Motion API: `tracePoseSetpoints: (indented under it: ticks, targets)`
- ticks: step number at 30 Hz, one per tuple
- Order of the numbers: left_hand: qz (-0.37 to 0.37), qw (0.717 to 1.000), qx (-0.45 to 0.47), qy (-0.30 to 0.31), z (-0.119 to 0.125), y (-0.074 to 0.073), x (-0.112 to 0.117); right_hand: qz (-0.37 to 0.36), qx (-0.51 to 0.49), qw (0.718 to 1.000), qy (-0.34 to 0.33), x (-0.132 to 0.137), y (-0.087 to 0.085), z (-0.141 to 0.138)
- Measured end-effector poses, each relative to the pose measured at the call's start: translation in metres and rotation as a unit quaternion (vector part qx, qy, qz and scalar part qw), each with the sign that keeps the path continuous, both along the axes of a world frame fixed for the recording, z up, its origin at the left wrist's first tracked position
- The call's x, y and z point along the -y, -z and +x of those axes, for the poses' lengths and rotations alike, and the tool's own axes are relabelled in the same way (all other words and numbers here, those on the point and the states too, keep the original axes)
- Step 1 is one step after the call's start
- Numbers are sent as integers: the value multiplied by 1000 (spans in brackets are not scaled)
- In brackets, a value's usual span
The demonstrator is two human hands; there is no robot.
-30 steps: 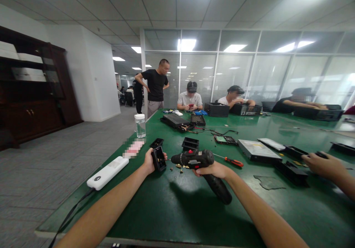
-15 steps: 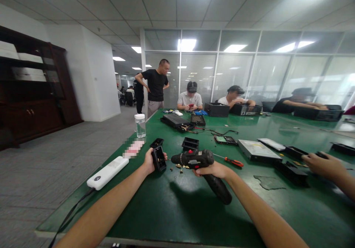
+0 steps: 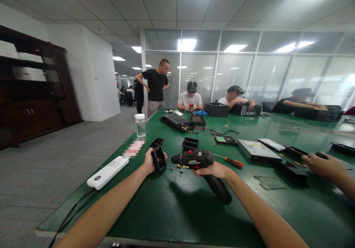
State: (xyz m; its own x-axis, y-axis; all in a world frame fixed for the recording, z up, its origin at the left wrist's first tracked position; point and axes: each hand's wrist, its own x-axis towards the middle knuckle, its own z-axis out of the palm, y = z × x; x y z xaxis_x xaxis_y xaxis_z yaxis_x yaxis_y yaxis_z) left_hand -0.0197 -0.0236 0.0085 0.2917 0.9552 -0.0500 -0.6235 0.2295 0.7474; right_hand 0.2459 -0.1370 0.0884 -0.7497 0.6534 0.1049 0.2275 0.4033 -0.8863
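Note:
My left hand [image 3: 149,161] is closed around a small black plastic housing [image 3: 159,159], tilted up, with brassy bits visible inside. In my right hand [image 3: 213,170] is a black cordless drill [image 3: 192,159], its chuck pointing left at the housing. The bit's tip is close to the housing's right side; whether it touches I cannot tell. Small brass-coloured parts [image 3: 179,166] lie on the green table [image 3: 166,211] beneath the chuck. Behind my left hand sits another small black housing [image 3: 156,142], and a black two-compartment tray [image 3: 190,143] stands behind the drill.
To the left lie a white power bank [image 3: 108,172] with a strap and a lidded clear jar [image 3: 140,125]. On the right are an orange-handled screwdriver [image 3: 234,161], an optical drive [image 3: 259,150] and a co-worker's hand [image 3: 323,165]. Other people sit across the table near black computer cases [image 3: 217,110].

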Motion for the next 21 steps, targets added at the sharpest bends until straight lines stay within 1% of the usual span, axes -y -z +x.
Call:
tracePoseSetpoints:
  ticks: [13, 17, 21]
  targets:
    - [-9, 1000, 5, 6, 0, 0, 0, 6, -1, 1000, 6, -2, 1, 0]
    - [-18, 1000, 2, 1, 0, -2, 2, 13, 0, 1000, 8, 0, 0, 0]
    - [-21, 1000, 5, -3, 2, -6, 5, 6, 0, 1000, 10, 1, 0, -1]
